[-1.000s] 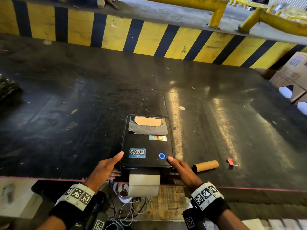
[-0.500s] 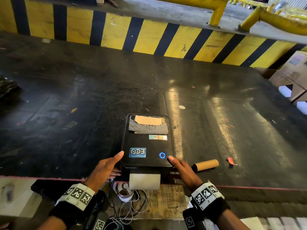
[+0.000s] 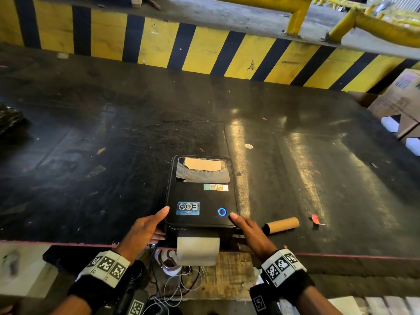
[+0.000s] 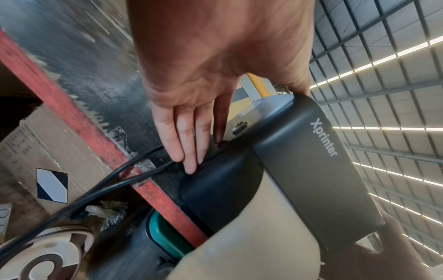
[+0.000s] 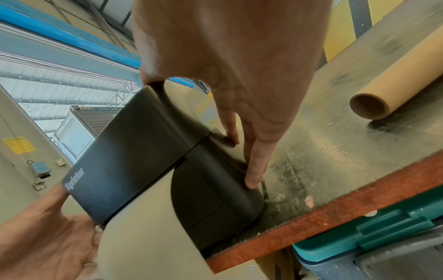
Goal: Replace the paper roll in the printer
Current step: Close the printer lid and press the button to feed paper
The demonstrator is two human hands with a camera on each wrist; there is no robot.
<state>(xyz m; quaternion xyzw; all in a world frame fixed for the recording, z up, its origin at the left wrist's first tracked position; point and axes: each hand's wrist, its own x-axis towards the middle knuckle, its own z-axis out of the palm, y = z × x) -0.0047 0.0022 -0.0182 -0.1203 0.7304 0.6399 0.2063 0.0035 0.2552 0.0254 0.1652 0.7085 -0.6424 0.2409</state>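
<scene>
Evidently both hands brace the printer: left hand at 9 o'clock, right hand at 3, fingers straight, thumbs on the shut lid, grasping nothing. Paper feeds from the front slot and the empty core lies near at 3, so replacement looks nearly done. Printer sits at the table edge at 6; open room toward 12.

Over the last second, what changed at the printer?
The paper strip hanging from the printer front slot got shorter: a second ago it reached lower over the table edge, then drew back up. Left hand and right hand stayed flat against the printer's sides, thumbs on the lid. The lid stayed shut, and the empty cardboard core stayed put on the table.
</scene>
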